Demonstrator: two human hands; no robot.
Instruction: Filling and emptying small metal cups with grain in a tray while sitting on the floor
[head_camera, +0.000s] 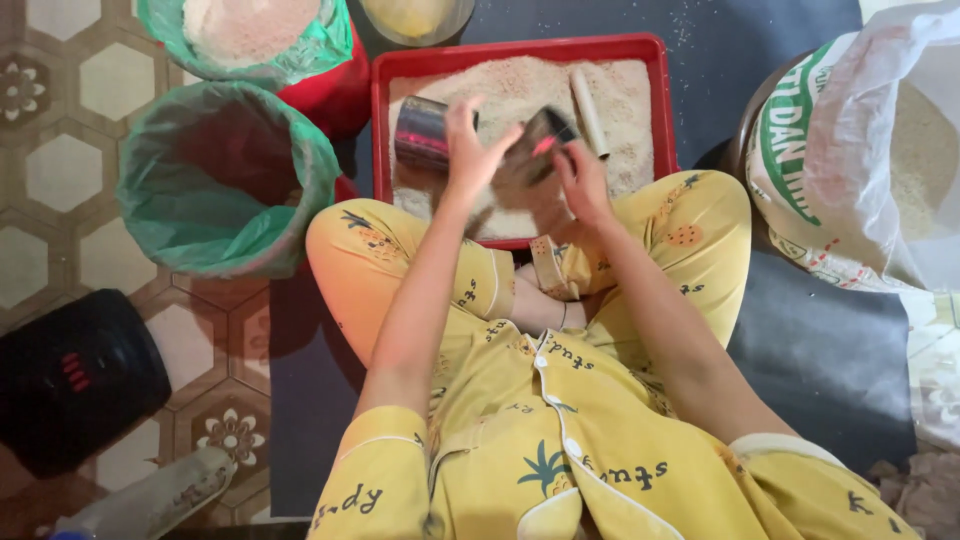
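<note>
Left hand (468, 150): fingers spread against a blurred dark scoop (535, 150).
Right hand (583, 180): grips scoop, tilted over rice tray (520, 48).
Tin (422, 132): lying in the rice.

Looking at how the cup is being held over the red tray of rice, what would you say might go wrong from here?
1. The right hand holds the dark cup tilted over the red tray; grains may spill past the near rim onto the lap.
2. The left hand is close to the metal can, which might tip into the rice.
3. The open white sack leans beside the right knee and might slump.
</note>
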